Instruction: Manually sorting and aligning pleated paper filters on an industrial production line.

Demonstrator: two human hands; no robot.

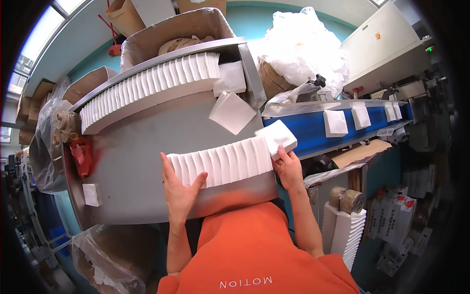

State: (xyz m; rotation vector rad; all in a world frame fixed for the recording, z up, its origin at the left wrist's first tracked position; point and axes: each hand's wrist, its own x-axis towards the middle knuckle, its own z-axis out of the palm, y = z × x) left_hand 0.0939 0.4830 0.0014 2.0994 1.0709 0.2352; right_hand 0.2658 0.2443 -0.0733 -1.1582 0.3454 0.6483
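Observation:
A long row of white folded paper napkins [223, 161] stands on edge near the front of the metal table [132, 171]. At its left end my left hand [179, 188] rests against the napkins, thumb spread from the straight fingers. My right hand [288, 169] grips a small stack of napkins [278, 138] by its near edge, at the row's right end where the table meets the belt. Its fingers under the stack are partly hidden. Several more napkin stacks [335, 123] lie spaced out on the blue conveyor belt [313, 128] to the right.
Along the table's far rim runs a second long napkin row [152, 85]. Loose napkin stacks [232, 113] lie at its right end. A red plastic bag [82, 157] and a single stack [90, 194] are at the left edge. Beyond stands a large cardboard box [176, 36].

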